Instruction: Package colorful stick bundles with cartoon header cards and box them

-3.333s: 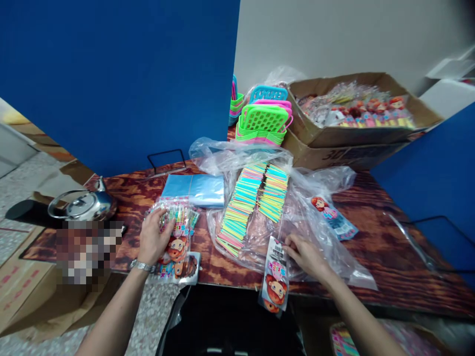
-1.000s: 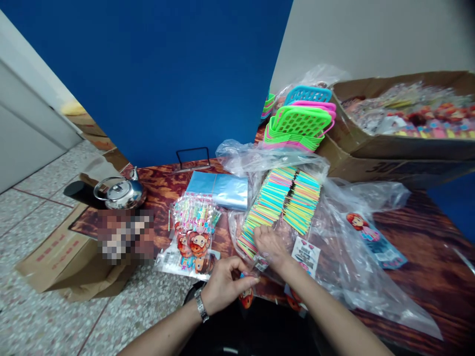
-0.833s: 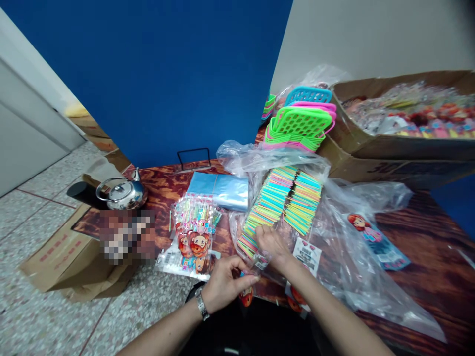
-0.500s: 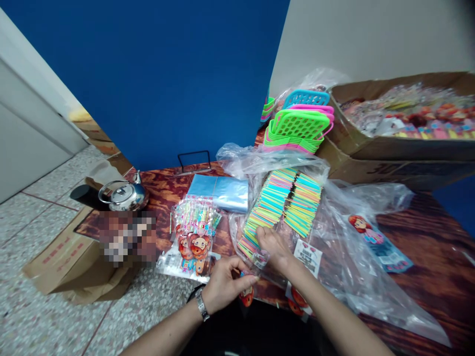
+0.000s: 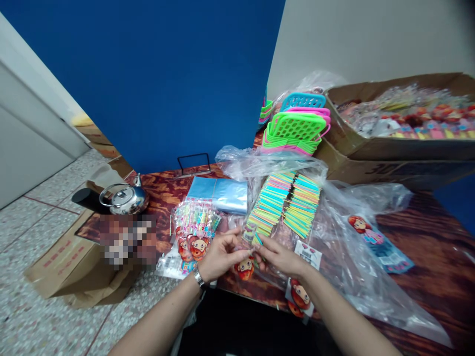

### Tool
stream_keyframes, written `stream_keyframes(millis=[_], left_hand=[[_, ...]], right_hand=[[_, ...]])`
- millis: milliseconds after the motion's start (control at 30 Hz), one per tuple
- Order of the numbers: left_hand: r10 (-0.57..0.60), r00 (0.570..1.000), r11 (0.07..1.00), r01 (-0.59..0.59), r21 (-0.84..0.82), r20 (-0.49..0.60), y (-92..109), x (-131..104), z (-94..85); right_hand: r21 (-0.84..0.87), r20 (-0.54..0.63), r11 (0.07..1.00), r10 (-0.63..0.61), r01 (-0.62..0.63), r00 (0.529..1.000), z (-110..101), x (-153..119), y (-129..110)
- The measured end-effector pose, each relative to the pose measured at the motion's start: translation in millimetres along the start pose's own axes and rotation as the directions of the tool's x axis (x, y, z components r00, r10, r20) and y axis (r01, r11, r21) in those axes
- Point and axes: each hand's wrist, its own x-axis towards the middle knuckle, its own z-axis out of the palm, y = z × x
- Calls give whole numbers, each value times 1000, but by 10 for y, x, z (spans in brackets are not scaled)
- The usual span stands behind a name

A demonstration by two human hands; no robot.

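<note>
A small clear plastic packet with a barcode and a red-haired cartoon figure is held upright between my hands. My left hand pinches its left side, thumb across the front. My right hand is closed at its right side, with the ends of a few coloured sticks showing at the fingertips. Just beyond are two rows of thin coloured plastic sticks, lying on a clear bag. To the left lies a pile of filled cartoon packets. A printed card lies under my right forearm.
Behind the packets sits a stack of clear bluish bags. Nested plastic baskets and a large cardboard box of packets stand back right. At the left are a metal kettle and a brown paper bag.
My right hand has come back from the sticks toward my left hand with a few sticks. The left hand has risen slightly, lifting the packet, and both now meet at it.
</note>
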Motion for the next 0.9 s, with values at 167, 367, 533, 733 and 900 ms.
stream_keyframes(millis=[167, 367, 533, 733, 900], left_hand=[[-5, 998, 1000, 5, -3, 55, 15, 13, -23], [-5, 995, 999, 2, -32, -97, 36, -128, -72], [-24, 996, 989, 11, -150, -82, -77, -197, -44], [-33, 997, 981, 20, -190, -63, -94, -217, -20], [-16, 997, 988, 4, -153, -75, -75, -230, -35]], right_hand=[[34, -23, 999, -41, 41, 999, 68, -38, 8], [-375, -213, 908, -282, 189, 935, 40, -151, -62], [-612, -223, 720, -553, 327, 803, 62, -208, -73], [-683, -171, 587, -707, 435, 686, 96, -216, -16], [-691, -161, 545, -756, 475, 634, 116, -226, -14]])
